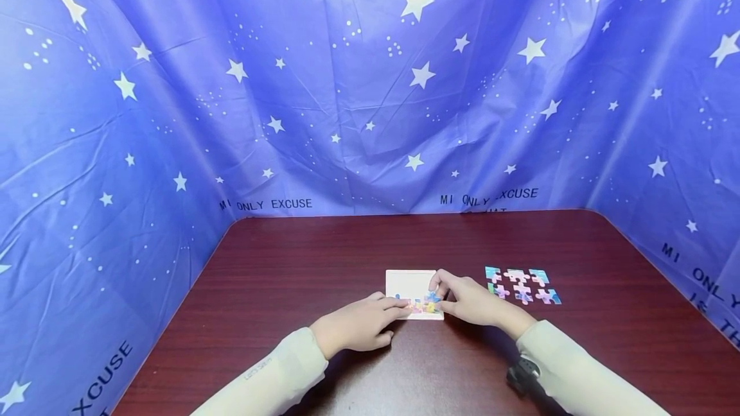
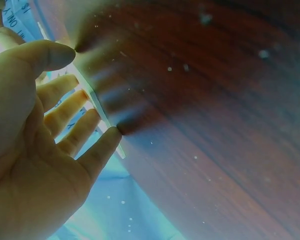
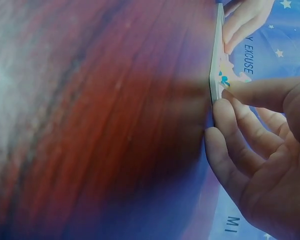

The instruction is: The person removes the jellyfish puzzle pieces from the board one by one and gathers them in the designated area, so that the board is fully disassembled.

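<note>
From the head, shows left hand (image 1: pixel 360 324) straight-fingered over the tray's (image 1: pixel 409 281) left side, right hand (image 1: pixel 471 300) at its right edge, grip unclear, pieces (image 1: pixel 416 305) in its near half, loose pieces (image 1: pixel 523 294) right of it. From left wrist, shows left hand spread at the tray's edge; from right wrist, right hand touching its rim.

We recorded a makeshift booth: blue cloth (image 1: pixel 358 95), printed with white stars (image 1: pixel 417 2) and black lettering (image 1: pixel 274 204), hung behind and along both sides of a dark red wood-grain table (image 1: pixel 289 249). We could not tell what room enclosed it.
</note>
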### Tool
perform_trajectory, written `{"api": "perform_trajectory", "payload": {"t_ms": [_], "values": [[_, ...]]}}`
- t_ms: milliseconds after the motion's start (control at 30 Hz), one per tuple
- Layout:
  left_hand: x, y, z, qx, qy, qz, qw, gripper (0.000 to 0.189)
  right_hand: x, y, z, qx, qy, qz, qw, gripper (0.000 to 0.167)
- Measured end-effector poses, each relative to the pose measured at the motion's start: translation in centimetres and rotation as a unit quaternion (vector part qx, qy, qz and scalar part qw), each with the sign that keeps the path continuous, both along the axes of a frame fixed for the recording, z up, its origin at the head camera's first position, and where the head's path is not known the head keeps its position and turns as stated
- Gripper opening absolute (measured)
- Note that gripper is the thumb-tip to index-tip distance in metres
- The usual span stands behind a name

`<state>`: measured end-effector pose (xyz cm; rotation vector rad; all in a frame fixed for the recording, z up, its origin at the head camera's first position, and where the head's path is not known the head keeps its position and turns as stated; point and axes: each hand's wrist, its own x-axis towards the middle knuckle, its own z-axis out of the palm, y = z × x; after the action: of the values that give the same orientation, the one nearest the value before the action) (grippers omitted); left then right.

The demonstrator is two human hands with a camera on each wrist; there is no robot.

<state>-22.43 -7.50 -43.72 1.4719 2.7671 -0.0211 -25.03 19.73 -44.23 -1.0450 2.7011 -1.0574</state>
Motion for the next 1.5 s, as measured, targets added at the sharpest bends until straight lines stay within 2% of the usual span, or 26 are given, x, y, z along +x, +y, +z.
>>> {"api": "perform_trajectory", "payload": {"t_ms": [133,467,700,833,967,1233,1500], "values": [[0.0,0.0,0.1,0.002,0.002,0.000,1.0000,0.053,-0.1,0.4,0.2,-0.003,0.000,-0.007,1.0000,0.024],[-0.1,-0.3,-0.3,0.007,-0.006,0.001,1.0000,0.053,0.0,2.6,1.1,0.003,-0.040,-0.030,0.9987,0.023],[-0.1,-0.3,-0.4,0.007,-0.009,0.004,0.9999,0.054,0.5,5.3,1.1,0.003,-0.065,-0.035,0.9972,0.022],[0.0,-0.3,-0.3,0.011,-0.008,0.003,0.9999,0.055,0.8,7.1,1.1,-0.016,-0.101,-0.035,0.9941,0.020],[0.1,-0.3,-0.1,0.011,-0.009,0.003,0.9999,0.055,1.3,9.4,1.0,-0.029,-0.117,-0.027,0.9923,0.018],[0.2,-0.2,-0.2,0.001,0.002,-0.003,1.0000,0.052,2.5,14.3,0.9,-0.019,-0.104,-0.045,0.9934,0.017],[0.2,-0.2,-0.2,0.005,-0.004,0.003,1.0000,0.055,3.6,18.5,0.6,-0.051,-0.088,-0.056,0.9933,0.017]]}}
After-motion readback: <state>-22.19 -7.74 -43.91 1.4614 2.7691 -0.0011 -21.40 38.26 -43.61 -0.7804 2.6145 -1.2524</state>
